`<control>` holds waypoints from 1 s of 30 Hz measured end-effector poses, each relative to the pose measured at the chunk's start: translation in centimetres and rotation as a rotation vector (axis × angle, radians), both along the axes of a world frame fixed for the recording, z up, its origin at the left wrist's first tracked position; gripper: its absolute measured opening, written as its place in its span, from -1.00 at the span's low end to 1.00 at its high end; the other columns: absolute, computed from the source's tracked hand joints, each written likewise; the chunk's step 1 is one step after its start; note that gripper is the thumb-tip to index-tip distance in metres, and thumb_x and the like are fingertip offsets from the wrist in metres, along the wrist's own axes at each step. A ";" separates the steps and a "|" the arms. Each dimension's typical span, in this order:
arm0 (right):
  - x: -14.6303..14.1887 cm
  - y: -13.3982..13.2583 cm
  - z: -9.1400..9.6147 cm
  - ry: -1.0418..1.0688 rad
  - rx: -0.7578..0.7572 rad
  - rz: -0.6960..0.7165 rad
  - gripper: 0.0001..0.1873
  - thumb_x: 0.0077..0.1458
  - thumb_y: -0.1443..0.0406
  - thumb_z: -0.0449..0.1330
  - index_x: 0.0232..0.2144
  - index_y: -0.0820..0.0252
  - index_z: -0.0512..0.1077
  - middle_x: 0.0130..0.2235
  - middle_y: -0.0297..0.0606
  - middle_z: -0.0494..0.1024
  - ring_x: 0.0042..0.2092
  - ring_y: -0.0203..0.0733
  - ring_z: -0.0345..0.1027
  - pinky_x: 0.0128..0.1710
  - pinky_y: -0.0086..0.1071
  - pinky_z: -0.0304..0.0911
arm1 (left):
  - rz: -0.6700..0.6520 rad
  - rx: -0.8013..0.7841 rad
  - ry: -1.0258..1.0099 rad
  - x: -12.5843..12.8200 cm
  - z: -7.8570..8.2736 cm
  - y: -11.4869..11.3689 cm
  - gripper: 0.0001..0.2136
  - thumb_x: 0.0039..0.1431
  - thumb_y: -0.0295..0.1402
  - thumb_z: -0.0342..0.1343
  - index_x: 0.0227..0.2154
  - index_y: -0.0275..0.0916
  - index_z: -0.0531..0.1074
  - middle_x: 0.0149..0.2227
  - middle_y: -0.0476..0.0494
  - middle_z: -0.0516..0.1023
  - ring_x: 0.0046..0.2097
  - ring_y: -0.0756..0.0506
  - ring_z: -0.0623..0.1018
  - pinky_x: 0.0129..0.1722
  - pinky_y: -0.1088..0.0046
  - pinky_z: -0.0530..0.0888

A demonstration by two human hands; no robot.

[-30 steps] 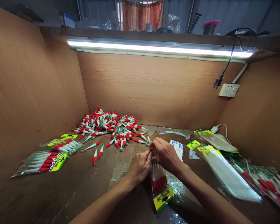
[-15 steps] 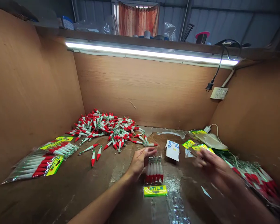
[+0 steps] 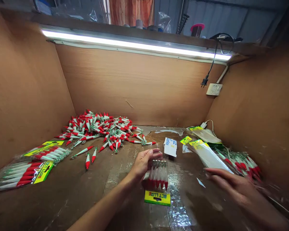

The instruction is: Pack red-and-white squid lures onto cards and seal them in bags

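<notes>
My left hand (image 3: 143, 163) is closed on the upper end of a clear bag of squid jigs (image 3: 159, 176), its thumb and fingers around the hook ends. Inside, several white-and-red jigs lie side by side with red tips towards me, above a yellow header card (image 3: 157, 198) printed BCT LURE. To the right, my right hand (image 3: 233, 187) hovers over the table with its fingers stretched out and nothing visible in them. Just beyond its fingertips lie long clear bags with yellow headers (image 3: 212, 157).
A heap of loose squid jigs (image 3: 103, 128) lies at the back left. Filled bags (image 3: 21, 173) are stacked at the left, more jigs (image 3: 245, 165) at the right. A marked white card (image 3: 170, 147) lies near the middle. Wooden walls (image 3: 135, 83) enclose the table; a plug (image 3: 204, 82) dangles.
My right hand has drawn back from the yellow-headed bags, towards me and to the right. My left hand stays on the bag of jigs. The camera view has shifted slightly.
</notes>
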State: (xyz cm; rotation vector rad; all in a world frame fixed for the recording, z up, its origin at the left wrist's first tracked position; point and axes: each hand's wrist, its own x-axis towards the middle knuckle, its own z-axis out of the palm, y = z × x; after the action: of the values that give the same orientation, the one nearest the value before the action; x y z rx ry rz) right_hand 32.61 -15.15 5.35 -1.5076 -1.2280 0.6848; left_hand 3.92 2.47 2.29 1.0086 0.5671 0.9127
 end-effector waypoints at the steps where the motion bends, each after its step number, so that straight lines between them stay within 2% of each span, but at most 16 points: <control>1: -1.4 2.1 -0.2 -0.081 -0.056 0.135 -0.66 -0.03 0.15 0.39 -0.14 -0.02 0.59 -0.14 -0.08 0.61 -0.13 0.07 0.47 -0.12 -0.14 0.36 | -0.011 0.012 0.011 0.0 -0.2 -0.1 -0.59 0.19 -0.14 0.20 -0.04 -0.38 0.49 -0.04 -0.45 0.60 -0.01 -0.33 0.58 -0.10 0.22 0.49; 4: -6.1 8.6 -1.0 -0.133 -0.050 0.420 -0.50 0.06 0.09 0.30 0.06 0.06 0.47 -0.12 -0.15 0.59 -0.20 -0.03 0.46 -0.19 -0.22 0.34 | -0.033 0.051 0.061 -0.2 -0.9 -0.1 -0.53 0.17 -0.07 0.20 -0.01 -0.34 0.48 -0.05 -0.43 0.60 0.01 -0.34 0.57 -0.15 0.25 0.50; 6: -8.2 11.9 -1.7 -0.083 -0.016 0.472 -0.57 0.05 0.06 0.30 -0.08 0.17 0.53 -0.25 -0.20 0.59 -0.28 -0.11 0.42 -0.27 -0.31 0.30 | -0.031 0.070 0.087 -0.4 -1.3 0.2 -0.50 0.19 -0.01 0.16 0.01 -0.32 0.47 -0.06 -0.41 0.61 0.00 -0.32 0.57 -0.16 0.27 0.50; 9: -9.2 14.5 -3.1 0.041 -0.013 0.471 -0.65 0.03 0.03 0.30 -0.39 0.23 0.53 -0.46 -0.30 0.50 -0.43 -0.25 0.29 -0.41 -0.39 0.20 | -0.001 0.081 0.151 -0.9 -1.6 0.9 -0.46 0.11 -0.01 0.24 0.04 -0.30 0.47 -0.07 -0.39 0.61 -0.05 -0.28 0.59 -0.19 0.30 0.50; 11: -9.0 14.9 -4.1 0.100 -0.018 0.469 -0.64 0.02 0.03 0.31 -0.44 0.23 0.50 -0.50 -0.35 0.43 -0.47 -0.30 0.21 -0.45 -0.42 0.14 | -0.001 0.092 0.234 -1.2 -1.8 1.3 -0.44 -0.02 -0.09 0.37 -0.01 -0.33 0.50 -0.13 -0.38 0.63 -0.11 -0.25 0.60 -0.22 0.35 0.49; 13: -8.7 14.8 -4.9 0.159 -0.021 0.470 -0.64 0.04 0.02 0.30 -0.43 0.23 0.48 -0.49 -0.37 0.41 -0.46 -0.32 0.20 -0.45 -0.44 0.13 | -0.010 0.094 0.308 -1.3 -2.0 1.4 -0.50 -0.07 -0.15 0.41 -0.10 -0.36 0.55 -0.19 -0.35 0.65 -0.19 -0.20 0.61 -0.27 0.41 0.46; 15: -8.5 14.7 -5.5 0.230 -0.059 0.480 -0.62 0.05 0.01 0.29 -0.37 0.23 0.49 -0.49 -0.38 0.42 -0.47 -0.33 0.20 -0.45 -0.45 0.14 | -0.002 0.080 0.331 -1.4 -2.3 1.4 -0.57 -0.04 -0.14 0.39 -0.19 -0.37 0.59 -0.22 -0.32 0.65 -0.26 -0.16 0.61 -0.33 0.45 0.45; 18: -8.4 14.8 -6.0 0.293 -0.142 0.517 -0.55 -0.03 -0.01 0.35 -0.28 0.25 0.52 -0.43 -0.33 0.49 -0.46 -0.33 0.25 -0.43 -0.43 0.18 | -0.011 0.072 0.325 -1.1 -2.6 1.3 -0.60 -0.01 -0.14 0.37 -0.21 -0.35 0.60 -0.24 -0.29 0.66 -0.31 -0.13 0.60 -0.37 0.48 0.43; 21: -8.2 15.1 -6.2 0.280 -0.169 0.516 -0.56 -0.10 0.02 0.40 -0.34 0.28 0.54 -0.43 -0.30 0.52 -0.46 -0.32 0.27 -0.43 -0.44 0.19 | -0.048 0.055 0.333 -0.9 -2.8 1.5 -0.61 0.00 -0.15 0.37 -0.19 -0.33 0.59 -0.24 -0.29 0.67 -0.32 -0.12 0.61 -0.35 0.47 0.44; 24: -8.0 15.3 -6.5 0.239 -0.140 0.475 -0.62 -0.07 0.05 0.38 -0.40 0.29 0.54 -0.49 -0.33 0.49 -0.49 -0.34 0.24 -0.47 -0.46 0.15 | -0.104 0.070 0.350 -1.1 -2.9 2.2 -0.62 0.01 -0.14 0.35 -0.21 -0.34 0.59 -0.26 -0.29 0.67 -0.35 -0.11 0.61 -0.34 0.45 0.44; 26: -7.9 15.4 -6.8 0.195 -0.115 0.469 -0.65 -0.03 0.08 0.35 -0.38 0.29 0.54 -0.50 -0.33 0.49 -0.49 -0.34 0.24 -0.48 -0.46 0.15 | -0.137 0.165 0.394 -1.5 -2.9 2.8 -0.64 0.02 -0.15 0.34 -0.24 -0.35 0.61 -0.31 -0.27 0.67 -0.37 -0.10 0.59 -0.35 0.46 0.43; 30: -7.6 15.4 -7.2 -0.009 -0.058 0.496 -0.77 0.05 0.18 0.28 -0.38 0.27 0.56 -0.47 -0.32 0.53 -0.44 -0.30 0.30 -0.41 -0.45 0.19 | -0.164 0.495 0.567 -2.5 -2.6 3.8 -0.74 0.11 -0.21 0.26 -0.27 -0.32 0.63 -0.29 -0.21 0.67 -0.25 -0.13 0.59 -0.22 0.43 0.44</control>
State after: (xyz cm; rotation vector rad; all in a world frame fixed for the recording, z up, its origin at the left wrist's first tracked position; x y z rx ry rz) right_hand 25.02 0.30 -1.87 -1.2561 -1.6205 1.0433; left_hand 1.46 6.24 -0.26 1.7629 0.7312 0.6222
